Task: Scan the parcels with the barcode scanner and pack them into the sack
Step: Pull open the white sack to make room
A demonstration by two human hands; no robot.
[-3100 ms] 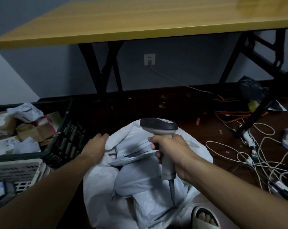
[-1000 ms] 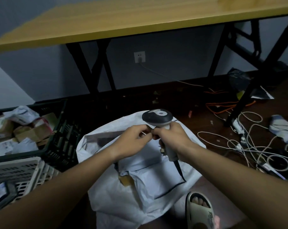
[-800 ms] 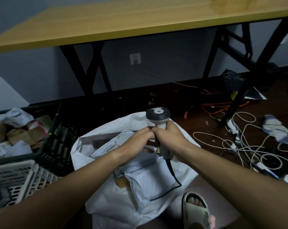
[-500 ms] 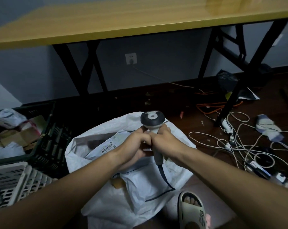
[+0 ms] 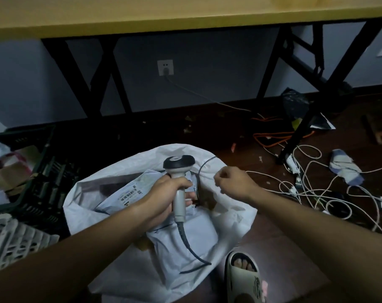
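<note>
The left hand [image 5: 168, 199] has its grip clenched around the handle of the barcode scanner [image 5: 178, 186], held upright over the open mouth of the sack [image 5: 128, 169]. The right hand [image 5: 232, 182], just to the right of the scanner, has its fingers curled; it seems to pinch the thin dark cable [image 5: 204, 165] that arcs up beside the scanner head, though the light is too dim to be sure.

Inside the sack, just left of the scanner, lies a grey parcel [image 5: 128, 194] with its barcode label facing up. More parcels sit in the black crate [image 5: 48, 171], well to the left of the sack.

To do this step well, I would say the cable should be drawn clear of the sack's mouth so it does not snag parcels going in, and the scanner head tipped down toward a flat, unwrinkled label.

The sack looks like thin woven plastic, white, slack and crumpled, its rim folding in on itself. The parcel is a soft, glossy mailer bag. The scanner is hard moulded plastic, with a dark rounded head on a pale tapered handle, and its cable is smooth and springy.
</note>
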